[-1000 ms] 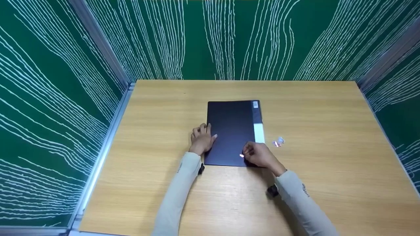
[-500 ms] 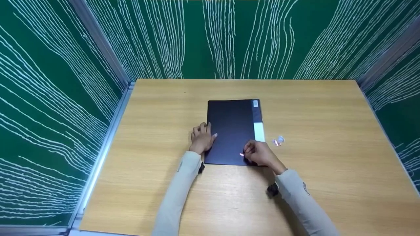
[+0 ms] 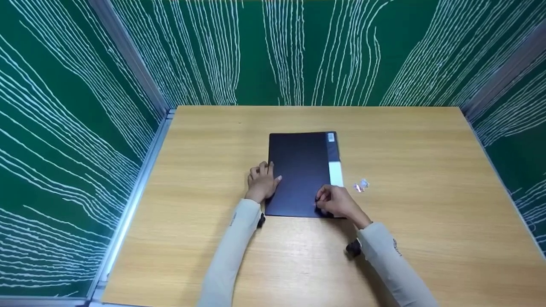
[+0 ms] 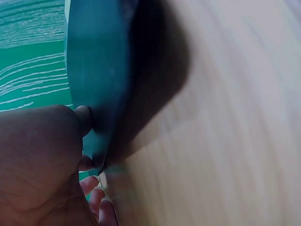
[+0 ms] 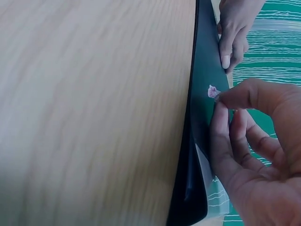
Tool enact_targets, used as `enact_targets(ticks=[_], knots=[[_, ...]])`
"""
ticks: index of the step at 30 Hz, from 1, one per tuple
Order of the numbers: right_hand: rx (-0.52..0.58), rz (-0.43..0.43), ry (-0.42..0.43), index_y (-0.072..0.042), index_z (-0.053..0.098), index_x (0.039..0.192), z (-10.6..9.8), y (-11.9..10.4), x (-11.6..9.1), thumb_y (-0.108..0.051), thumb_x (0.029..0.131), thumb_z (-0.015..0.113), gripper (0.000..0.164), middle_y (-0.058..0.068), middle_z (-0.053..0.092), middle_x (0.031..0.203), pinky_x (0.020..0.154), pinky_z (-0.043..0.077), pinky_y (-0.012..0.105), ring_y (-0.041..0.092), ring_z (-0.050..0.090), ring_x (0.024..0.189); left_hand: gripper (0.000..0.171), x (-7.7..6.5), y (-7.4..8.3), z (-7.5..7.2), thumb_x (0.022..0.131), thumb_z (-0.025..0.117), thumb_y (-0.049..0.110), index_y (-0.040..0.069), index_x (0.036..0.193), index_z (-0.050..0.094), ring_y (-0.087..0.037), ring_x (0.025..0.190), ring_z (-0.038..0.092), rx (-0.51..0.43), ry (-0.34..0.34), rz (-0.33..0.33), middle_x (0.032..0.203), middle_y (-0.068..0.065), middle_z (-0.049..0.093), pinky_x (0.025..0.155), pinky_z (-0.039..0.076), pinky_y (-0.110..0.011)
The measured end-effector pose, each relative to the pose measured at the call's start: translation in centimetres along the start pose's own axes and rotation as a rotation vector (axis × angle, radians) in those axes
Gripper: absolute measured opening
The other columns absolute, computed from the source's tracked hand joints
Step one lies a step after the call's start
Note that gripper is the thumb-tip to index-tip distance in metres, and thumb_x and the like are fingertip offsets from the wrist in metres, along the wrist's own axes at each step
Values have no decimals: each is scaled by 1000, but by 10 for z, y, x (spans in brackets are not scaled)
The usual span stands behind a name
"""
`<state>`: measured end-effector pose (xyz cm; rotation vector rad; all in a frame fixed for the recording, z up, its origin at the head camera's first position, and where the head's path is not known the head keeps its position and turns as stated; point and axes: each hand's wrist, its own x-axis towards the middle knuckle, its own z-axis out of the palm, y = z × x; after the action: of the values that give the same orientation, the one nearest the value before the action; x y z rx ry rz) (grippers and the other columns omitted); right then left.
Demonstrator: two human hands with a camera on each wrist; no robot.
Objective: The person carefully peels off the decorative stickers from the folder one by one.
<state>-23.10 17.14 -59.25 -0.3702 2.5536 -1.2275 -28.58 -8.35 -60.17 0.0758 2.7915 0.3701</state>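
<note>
The right hand (image 3: 338,201) is pinching: in the right wrist view the tips of its thumb and forefinger meet on a small pinkish scrap (image 5: 212,92), the other fingers bent loosely behind. In the head view the scrap sits just beyond those fingertips, on their left, over the lower right part of a dark folder (image 3: 298,170), below and right of the frame's centre; whether it touches the cover I cannot tell. That looks like the relation that counts: scrap at the fingertips, broad cover behind it. The folder's long axis runs up and down the head frame, and the right hand reaches across its lower right corner from the lower right, much nearer the scrap than the left hand (image 3: 261,183) is. The left hand lies at the folder's left edge, fingers spread, its thumb resting on the cover. Along the folder's right side, a pale strip (image 3: 335,174) shows just above the right hand, and a small white label (image 3: 331,137) sits near the top right corner. Farther right, a few crumpled clear bits (image 3: 361,185) lie on the wooden table (image 3: 204,145), apart from the folder but near the right hand.
</note>
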Motion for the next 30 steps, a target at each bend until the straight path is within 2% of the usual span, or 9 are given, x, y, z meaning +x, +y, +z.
enact_targets(ticks=[6, 13, 18, 23, 30], knots=[[40, 42, 6, -6, 65, 92, -1, 1, 1, -8, 83, 73, 13, 4, 64, 79, 59, 48, 25, 13, 58, 65, 67, 4, -1, 1, 106, 29, 51, 18, 161, 11, -39, 144, 18, 3, -2, -6, 165, -8, 12, 116, 26, -54], [25, 37, 24, -6, 65, 93, -3, 0, 0, -7, 83, 69, 11, 4, 65, 82, 62, 49, 25, 13, 58, 69, 67, 2, -1, 1, 106, 29, 51, 19, 161, 10, -40, 143, 19, -1, -2, -6, 166, -8, 12, 116, 26, -54], [39, 6, 41, -5, 65, 95, -5, -1, -1, -4, 84, 65, 10, 6, 65, 84, 64, 48, 23, 13, 58, 71, 66, -3, 0, -1, 106, 31, 50, 17, 161, 14, -40, 143, 21, 2, 37, 10, 164, -10, 15, 115, 28, -55], [85, 20, 46, -3, 64, 98, -4, -1, -2, -1, 86, 64, 12, 9, 67, 89, 65, 49, 23, 14, 60, 75, 65, -6, 0, -2, 106, 32, 48, 16, 160, 17, -41, 142, 23, 1, 67, 26, 163, -11, 18, 114, 29, -55], [88, 27, 78, -3, 62, 102, -5, 0, -3, -3, 88, 65, 15, 12, 69, 97, 65, 52, 23, 15, 65, 82, 65, -7, 0, -1, 106, 33, 48, 16, 160, 17, -39, 142, 22, -19, 66, 27, 163, -10, 19, 115, 28, -54]])
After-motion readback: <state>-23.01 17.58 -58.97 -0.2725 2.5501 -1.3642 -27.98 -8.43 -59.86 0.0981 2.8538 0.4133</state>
